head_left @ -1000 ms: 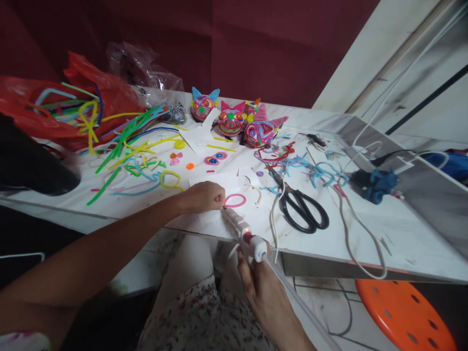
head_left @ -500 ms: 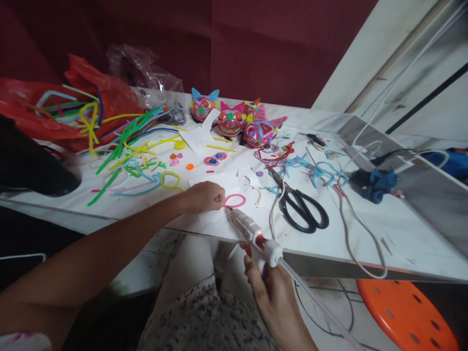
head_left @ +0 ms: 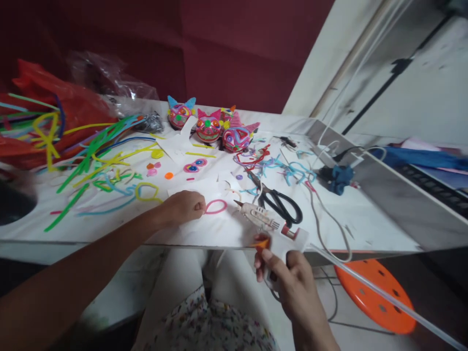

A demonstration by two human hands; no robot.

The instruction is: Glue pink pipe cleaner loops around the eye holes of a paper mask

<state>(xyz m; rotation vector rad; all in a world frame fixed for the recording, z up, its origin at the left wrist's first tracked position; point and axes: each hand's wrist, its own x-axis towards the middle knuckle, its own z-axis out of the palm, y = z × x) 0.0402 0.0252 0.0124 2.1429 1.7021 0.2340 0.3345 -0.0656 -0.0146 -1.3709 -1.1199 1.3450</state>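
My left hand [head_left: 186,206] is closed at the paper, its fingertips pinching one end of a pink pipe-cleaner loop [head_left: 216,206] that lies flat. In my right hand [head_left: 292,278] is a white hot glue gun [head_left: 263,217] with an orange trigger and a clear glue stick [head_left: 365,282] trailing out of its back. The gun's nozzle points left, a little to the right of the loop and apart from it. Beyond the gun lie black-handled scissors [head_left: 281,204]. Two pink ovals with blue centres [head_left: 195,165] rest farther back.
Several decorated animal heads [head_left: 208,126] stand at the back. Pipe cleaners [head_left: 91,151] lie scattered at left beside a red plastic bag [head_left: 66,92]. Blue scraps [head_left: 292,168] and a white cable [head_left: 329,224] lie at right. An orange stool [head_left: 373,292] stands below the table.
The glue gun has moved right, away from the pink loop, and turned more sideways. My left hand still pinches the loop. The camera view has swung to the right.
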